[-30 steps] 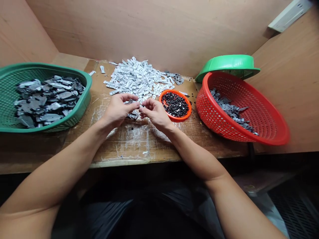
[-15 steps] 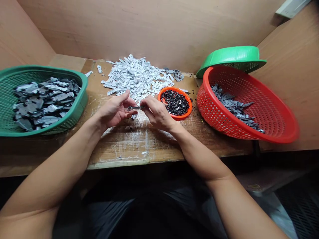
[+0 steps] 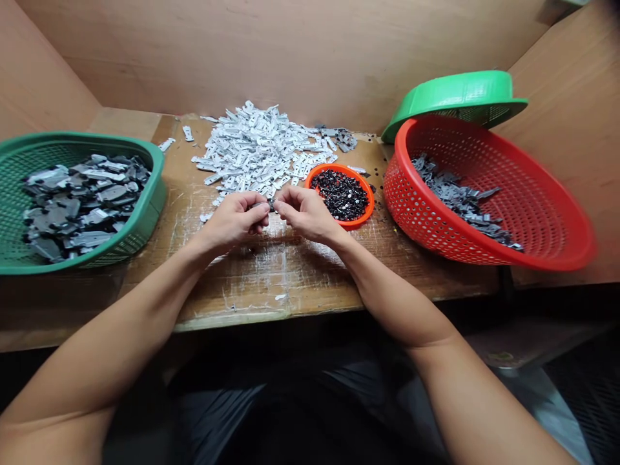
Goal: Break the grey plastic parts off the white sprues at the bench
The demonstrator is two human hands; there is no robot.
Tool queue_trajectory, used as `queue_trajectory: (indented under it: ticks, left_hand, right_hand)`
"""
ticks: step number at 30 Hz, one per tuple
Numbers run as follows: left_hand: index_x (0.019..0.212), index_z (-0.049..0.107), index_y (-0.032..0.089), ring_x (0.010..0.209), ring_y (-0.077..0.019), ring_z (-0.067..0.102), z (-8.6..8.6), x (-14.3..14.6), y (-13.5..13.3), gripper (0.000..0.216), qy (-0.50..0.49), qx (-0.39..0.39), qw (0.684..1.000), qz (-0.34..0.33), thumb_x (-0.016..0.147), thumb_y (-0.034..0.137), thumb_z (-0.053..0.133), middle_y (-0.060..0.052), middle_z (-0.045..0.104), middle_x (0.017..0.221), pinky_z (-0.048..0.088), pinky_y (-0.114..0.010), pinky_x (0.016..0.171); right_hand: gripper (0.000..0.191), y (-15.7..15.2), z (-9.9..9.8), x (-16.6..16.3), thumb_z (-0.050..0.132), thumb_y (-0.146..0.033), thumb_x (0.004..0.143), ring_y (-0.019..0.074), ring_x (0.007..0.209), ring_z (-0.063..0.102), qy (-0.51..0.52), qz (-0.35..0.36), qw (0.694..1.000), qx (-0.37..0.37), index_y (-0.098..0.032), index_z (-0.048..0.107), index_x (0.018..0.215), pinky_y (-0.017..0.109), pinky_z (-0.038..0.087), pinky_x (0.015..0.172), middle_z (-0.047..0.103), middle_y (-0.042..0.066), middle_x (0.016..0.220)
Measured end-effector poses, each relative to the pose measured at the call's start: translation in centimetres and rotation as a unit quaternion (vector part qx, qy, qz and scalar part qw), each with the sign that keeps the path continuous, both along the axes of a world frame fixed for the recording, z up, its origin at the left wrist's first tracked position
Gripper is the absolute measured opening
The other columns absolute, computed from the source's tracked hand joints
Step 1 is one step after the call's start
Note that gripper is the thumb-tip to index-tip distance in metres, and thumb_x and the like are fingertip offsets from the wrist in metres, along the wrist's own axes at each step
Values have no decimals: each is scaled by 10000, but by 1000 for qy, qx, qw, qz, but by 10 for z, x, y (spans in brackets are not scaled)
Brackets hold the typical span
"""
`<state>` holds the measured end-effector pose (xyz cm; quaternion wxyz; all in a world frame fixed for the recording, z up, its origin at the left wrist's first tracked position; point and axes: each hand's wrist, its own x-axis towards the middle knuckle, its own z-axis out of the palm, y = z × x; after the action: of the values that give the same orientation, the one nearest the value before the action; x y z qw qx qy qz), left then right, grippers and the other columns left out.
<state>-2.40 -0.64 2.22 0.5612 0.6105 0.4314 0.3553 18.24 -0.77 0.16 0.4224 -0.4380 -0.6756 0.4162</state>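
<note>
My left hand [image 3: 239, 219] is closed around a small grey metal part [image 3: 256, 205], most of it hidden by the thumb and fingers. Close beside it, my right hand [image 3: 305, 212] pinches at the part's right end, where a small dark bit [image 3: 271, 204] shows between the fingertips. Whether that bit is a separate piece, I cannot tell. Just behind both hands lies a heap of flat silvery metal pieces [image 3: 261, 145]. An orange-red bowl [image 3: 371, 210] of small black parts [image 3: 341, 194] stands right of my right hand.
A green basket [image 3: 157, 187] with grey and black parts stands at the left. On the right, a tilted red basket [image 3: 542, 206] holds grey metal pieces [image 3: 465, 200], with a bright green basket [image 3: 460, 93] behind it. Wooden panels [image 3: 300, 58] enclose the cardboard-covered table [image 3: 252, 284].
My left hand has turned and its fingers have closed over the metal part, which showed between both hands before. My right fingertips remain at its right end. The view has shifted slightly.
</note>
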Motion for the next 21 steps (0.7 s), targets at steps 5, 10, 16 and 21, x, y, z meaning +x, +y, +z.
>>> queue_trajectory:
  ticks: [5,10,16,21]
  left_hand:
    - [795,656,213,608,-145,534,-11,0,0,188,35,73,997,-8,884,330,775,1,633,695,426,-260,578]
    - [785,608,227,571,-138,450,-13,1,-4,208,73,92,993,-4,909,356,713,29,567,647,349,-266,534]
    - [757,642,216,603,-151,507,-8,-5,2,238,112,94,987,-71,888,397,724,5,612,669,367,-280,564]
    - [770,664,207,610,-142,483,-5,-9,3,238,109,139,981,-80,863,403,762,14,587,675,352,-292,583]
  right_hand:
    - [249,-1,1,0,755,-322,1027,148,716,532,26,32,997,-62,-229,615,844,289,433,650,634,-9,771]
    - [247,-2,0,0,702,-295,1049,141,710,504,-4,37,999,-40,-229,594,836,296,412,674,606,-28,760]
    - [217,2,7,13,693,-247,1041,132,696,481,-62,95,993,-37,-217,613,841,299,397,696,587,-43,722]
    - [261,-2,13,14,692,-351,1083,144,716,495,-56,124,990,-33,-221,615,870,313,391,696,603,-29,753]
